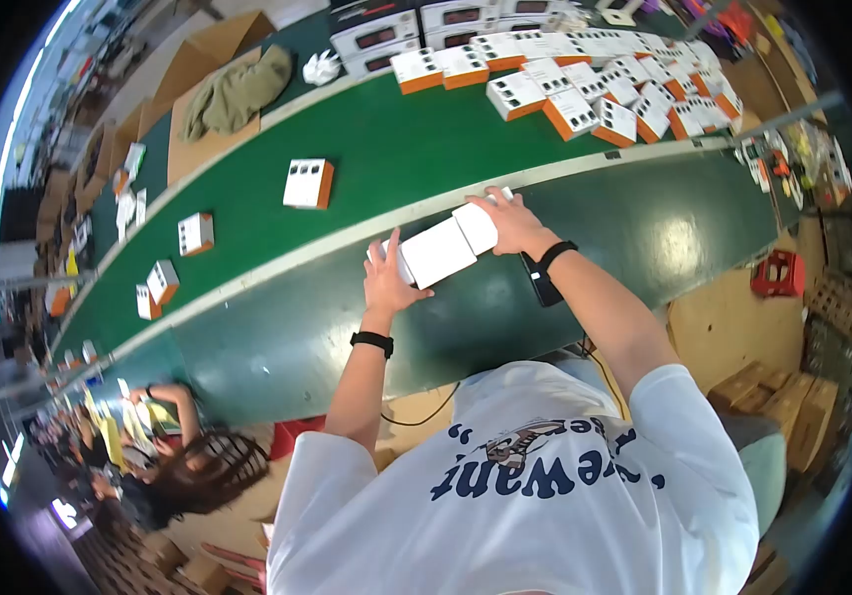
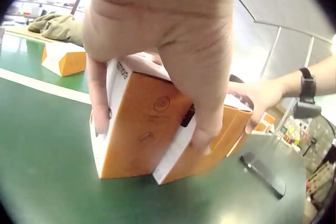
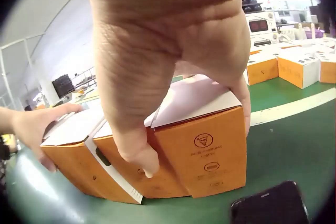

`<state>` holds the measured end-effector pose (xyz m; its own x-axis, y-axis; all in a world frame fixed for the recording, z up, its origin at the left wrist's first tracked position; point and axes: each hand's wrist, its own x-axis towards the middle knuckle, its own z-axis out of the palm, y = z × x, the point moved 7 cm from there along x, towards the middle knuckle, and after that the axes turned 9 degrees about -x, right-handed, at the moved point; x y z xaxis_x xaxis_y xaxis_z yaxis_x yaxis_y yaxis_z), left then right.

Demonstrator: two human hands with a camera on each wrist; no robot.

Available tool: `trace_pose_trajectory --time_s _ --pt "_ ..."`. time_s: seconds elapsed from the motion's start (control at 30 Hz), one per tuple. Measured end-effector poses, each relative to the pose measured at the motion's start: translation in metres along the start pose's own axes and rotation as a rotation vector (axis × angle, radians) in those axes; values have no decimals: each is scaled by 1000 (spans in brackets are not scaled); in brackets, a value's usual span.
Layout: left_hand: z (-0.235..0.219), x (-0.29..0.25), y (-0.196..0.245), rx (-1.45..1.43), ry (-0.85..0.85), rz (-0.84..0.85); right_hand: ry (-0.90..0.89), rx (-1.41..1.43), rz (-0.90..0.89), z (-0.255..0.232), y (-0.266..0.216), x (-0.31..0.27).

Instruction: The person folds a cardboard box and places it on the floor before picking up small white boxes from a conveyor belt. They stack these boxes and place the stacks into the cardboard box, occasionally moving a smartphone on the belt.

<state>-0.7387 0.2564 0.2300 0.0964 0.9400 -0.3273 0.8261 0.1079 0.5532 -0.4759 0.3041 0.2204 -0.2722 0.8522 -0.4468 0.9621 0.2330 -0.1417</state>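
White-and-orange cardboard boxes stand side by side on the dark green table, white tops up, between my two hands. My left hand grips the left end of the row. In the left wrist view its thumb lies on the orange side and a finger reaches down the white side. At the other end, my right hand grips the row, its thumb against the printed orange side in the right wrist view. The fingers on the far side are mostly hidden.
A black phone lies by my right wrist. Beyond a pale rail, the green belt carries several similar boxes at left and a large cluster at right. Another person is at the lower left.
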Motion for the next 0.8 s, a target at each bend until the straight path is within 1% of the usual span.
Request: trace_pose_trajectory --time_s 0.03,0.1,0.13,0.17,0.2,0.23,0.27,0.3,0.33,0.37,0.43,0.5,0.53,0.57,0.6,0.63,0.7,0.73,0.77,0.8 --pt "3 4 -3 17 -22 -6 20 11 11 -6 -6 -3" --pt "9 5 -21 9 88 110 53 29 49 -15 -12 -16" --pt "8 0 -22 8 147 183 153 60 4 -11 -15 -15" --pt "-6 -17 -8 46 203 248 248 87 -19 -2 -14 -17" --pt "-9 -30 -7 60 240 414 307 151 -56 -16 -23 -36" --pt "-31 -53 15 84 244 449 365 212 -97 -31 -32 -56" --pt "-46 -80 37 42 283 457 418 205 -42 -47 -35 -90" --pt "-56 -100 59 96 289 441 466 189 -5 -57 -37 -123" --pt "-62 -117 70 -20 291 382 495 158 47 -57 -33 -156" --pt "-61 -131 90 -16 244 387 524 125 77 -57 -28 -185" --pt "-54 -152 133 31 108 456 450 265 235 -50 -5 -255" --pt "-17 -162 185 116 -76 523 357 407 361 -28 29 -321" --pt "3 -170 209 161 -162 558 405 428 429 -9 41 -357" --pt "33 -180 230 153 -226 601 445 451 496 17 57 -395" --pt "61 -195 260 167 -265 617 505 470 562 49 74 -429" --pt "95 -209 287 161 -344 683 557 493 626 79 91 -465" --pt "170 -241 338 204 -511 729 428 510 781 123 126 -541" --pt "211 -257 359 194 -559 791 410 570 858 152 144 -577" --pt "257 -269 375 235 -640 802 386 636 939 186 160 -609" --pt "309 -282 386 243 -683 860 345 691 982 223 178 -633"
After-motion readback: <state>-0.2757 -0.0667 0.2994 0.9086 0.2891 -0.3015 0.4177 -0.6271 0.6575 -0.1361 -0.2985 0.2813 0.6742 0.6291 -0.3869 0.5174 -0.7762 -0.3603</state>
